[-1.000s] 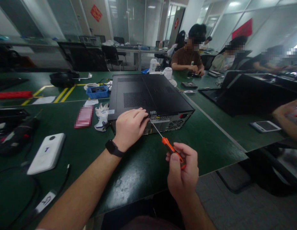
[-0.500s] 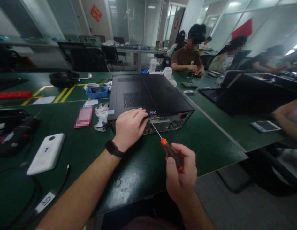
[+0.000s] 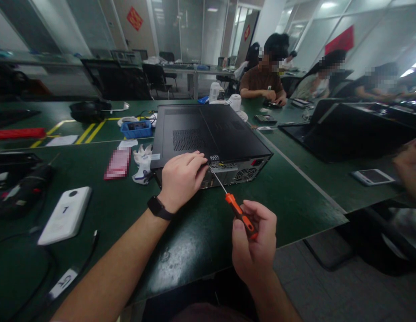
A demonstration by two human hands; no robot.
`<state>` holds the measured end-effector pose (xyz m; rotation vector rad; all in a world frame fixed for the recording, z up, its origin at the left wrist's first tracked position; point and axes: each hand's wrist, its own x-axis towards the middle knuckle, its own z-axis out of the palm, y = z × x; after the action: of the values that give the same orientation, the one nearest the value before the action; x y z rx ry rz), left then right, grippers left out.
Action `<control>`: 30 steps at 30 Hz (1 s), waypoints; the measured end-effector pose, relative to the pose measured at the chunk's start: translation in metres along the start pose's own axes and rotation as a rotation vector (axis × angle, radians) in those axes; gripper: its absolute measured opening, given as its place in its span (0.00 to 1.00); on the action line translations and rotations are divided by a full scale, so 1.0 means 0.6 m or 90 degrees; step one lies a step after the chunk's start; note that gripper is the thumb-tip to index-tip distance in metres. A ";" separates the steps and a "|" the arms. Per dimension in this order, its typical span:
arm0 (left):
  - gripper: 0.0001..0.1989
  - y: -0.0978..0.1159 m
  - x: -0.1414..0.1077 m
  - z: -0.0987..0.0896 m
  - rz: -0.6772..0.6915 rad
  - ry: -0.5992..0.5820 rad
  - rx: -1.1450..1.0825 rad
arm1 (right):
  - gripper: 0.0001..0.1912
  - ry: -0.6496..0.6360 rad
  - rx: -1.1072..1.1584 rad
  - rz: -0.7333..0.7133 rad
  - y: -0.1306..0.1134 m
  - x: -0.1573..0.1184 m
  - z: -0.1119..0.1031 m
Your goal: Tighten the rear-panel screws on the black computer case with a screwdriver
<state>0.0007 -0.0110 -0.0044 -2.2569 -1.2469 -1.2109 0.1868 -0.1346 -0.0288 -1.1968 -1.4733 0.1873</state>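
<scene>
A black computer case lies on its side on the green table, its back panel with a fan grille facing me. My right hand is closed around the orange and black handle of a screwdriver. The screwdriver's thin shaft slants up and left to the case's back edge, where its tip meets the fingers of my left hand. That hand rests at the edge with its fingers pressed together. What they pinch, if anything, is hidden.
Left of the case lie a white glove, a pink blurred item and a white power bank. Behind them stands a blue bin. At right are a phone and a large black panel. Several people sit beyond.
The screwdriver handle has turned in my right hand, so more of its orange inlay shows, and my fingers there have shifted slightly. My left hand stays in place.
</scene>
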 end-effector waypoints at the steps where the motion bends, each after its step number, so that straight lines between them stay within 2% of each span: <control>1: 0.06 0.000 0.000 0.000 0.001 0.000 -0.001 | 0.19 0.007 -0.013 -0.014 -0.001 0.001 0.000; 4: 0.05 0.001 0.000 -0.001 0.002 0.004 -0.001 | 0.17 0.019 -0.038 -0.022 -0.001 0.003 0.001; 10: 0.04 0.003 0.002 -0.001 0.007 0.013 0.004 | 0.13 0.012 -0.009 0.029 0.003 0.001 0.001; 17: 0.05 0.002 0.001 -0.002 0.008 0.010 0.004 | 0.16 0.028 -0.053 -0.041 -0.007 0.012 -0.001; 25: 0.06 0.002 0.001 0.000 0.002 0.002 0.016 | 0.12 0.028 0.000 0.040 0.010 0.001 0.004; 30: 0.05 0.001 0.000 0.001 0.007 -0.007 0.012 | 0.11 0.015 -0.003 0.049 0.009 -0.001 0.003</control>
<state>0.0014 -0.0108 -0.0046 -2.2569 -1.2434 -1.1810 0.1884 -0.1315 -0.0333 -1.2571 -1.4088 0.2220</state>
